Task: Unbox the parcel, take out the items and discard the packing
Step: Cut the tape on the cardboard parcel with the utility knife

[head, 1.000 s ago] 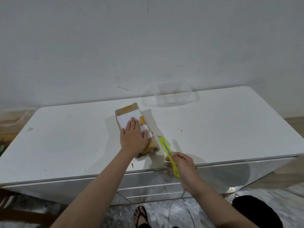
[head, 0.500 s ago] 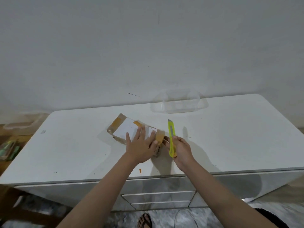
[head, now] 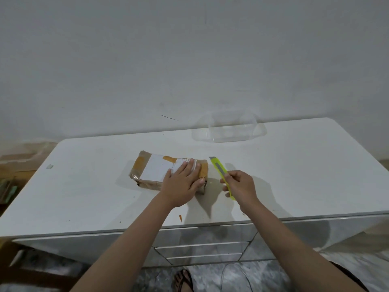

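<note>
Parcel (head: pixel 160 171): centre of frame, on the white table (head: pixel 294 165), long axis left-right. Left hand (head: pixel 181 184): fingers flat, splayed on its right end, grasping nothing. Right hand (head: pixel 239 186): clenched round yellow cutter (head: pixel 221 171), tip just right of that end

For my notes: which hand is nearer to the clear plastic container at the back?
Right. The right hand is below the clear plastic container, holding the yellow cutter; the left hand lies further left on the parcel.
</note>
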### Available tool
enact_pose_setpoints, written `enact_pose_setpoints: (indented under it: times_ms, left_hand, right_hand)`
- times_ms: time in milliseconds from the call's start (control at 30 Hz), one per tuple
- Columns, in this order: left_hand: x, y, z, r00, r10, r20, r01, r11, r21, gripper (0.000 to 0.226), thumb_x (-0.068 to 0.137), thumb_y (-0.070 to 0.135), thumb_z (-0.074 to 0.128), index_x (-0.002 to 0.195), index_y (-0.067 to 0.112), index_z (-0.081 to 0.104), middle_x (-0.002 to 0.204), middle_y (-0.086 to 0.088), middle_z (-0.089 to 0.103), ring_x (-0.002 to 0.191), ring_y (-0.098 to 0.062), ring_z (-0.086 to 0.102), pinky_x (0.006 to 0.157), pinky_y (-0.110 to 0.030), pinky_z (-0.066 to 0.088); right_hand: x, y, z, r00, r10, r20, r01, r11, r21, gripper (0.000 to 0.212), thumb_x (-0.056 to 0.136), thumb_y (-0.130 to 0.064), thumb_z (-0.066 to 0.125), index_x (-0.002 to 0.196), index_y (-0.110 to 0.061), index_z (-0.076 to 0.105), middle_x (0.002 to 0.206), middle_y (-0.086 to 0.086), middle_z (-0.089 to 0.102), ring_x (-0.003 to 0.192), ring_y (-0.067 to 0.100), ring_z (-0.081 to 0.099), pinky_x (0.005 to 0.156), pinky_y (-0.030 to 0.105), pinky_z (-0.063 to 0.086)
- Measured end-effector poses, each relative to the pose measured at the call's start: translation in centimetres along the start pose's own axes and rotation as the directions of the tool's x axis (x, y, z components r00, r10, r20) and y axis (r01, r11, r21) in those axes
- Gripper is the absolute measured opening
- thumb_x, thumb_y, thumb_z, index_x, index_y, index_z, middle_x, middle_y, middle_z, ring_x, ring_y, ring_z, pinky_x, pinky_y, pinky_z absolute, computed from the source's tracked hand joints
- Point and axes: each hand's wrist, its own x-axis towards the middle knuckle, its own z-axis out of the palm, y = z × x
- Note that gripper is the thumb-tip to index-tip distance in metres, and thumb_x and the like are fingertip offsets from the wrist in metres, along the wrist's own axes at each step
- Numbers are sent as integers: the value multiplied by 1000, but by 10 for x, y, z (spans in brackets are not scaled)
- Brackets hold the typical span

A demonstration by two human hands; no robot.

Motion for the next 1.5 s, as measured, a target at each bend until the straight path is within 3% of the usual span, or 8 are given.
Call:
enact_pose_setpoints:
  times_ms: [133,633,1233,1500]
  left_hand:
    - [-1,-2,0,1000,24,-2,-24,1000,3,59,96,54,18,150,31,3,158,9,-8,146,-12,-5,114,-53,5]
    - [-2,0,1,1000,3,-8,-3,1000,-2,63,95,56,22,149,31,2,158,9,-9,146,-12,-7,115,-54,4]
    - [3,2,0,999,-43,24,44,998,-33,62,95,56,19,150,32,3,158,9,-9,145,-11,-8,115,-54,2]
    - [7,1,0,997,-56,57,58,998,-39,61,95,56,19,149,33,2,158,9,-10,145,-11,-8,115,-55,1]
  right_hand:
    - [-12,3,-6,999,-32,28,33,999,-42,10,90,-13,57,99,-16,61,79,9,71,53,16,58,47,27,48]
    - [-16,-2,-8,990,-134,38,137,983,-119,15,89,-12,57,102,-12,63,78,11,71,49,14,54,40,26,44]
    - [-13,-5,-8,987,-137,87,149,977,-153,10,88,-11,56,95,-14,63,74,11,70,44,13,51,38,24,38]
    - [-18,-3,-4,984,-157,79,169,970,-173,9,88,-12,55,94,-14,61,76,10,70,51,17,53,37,24,38]
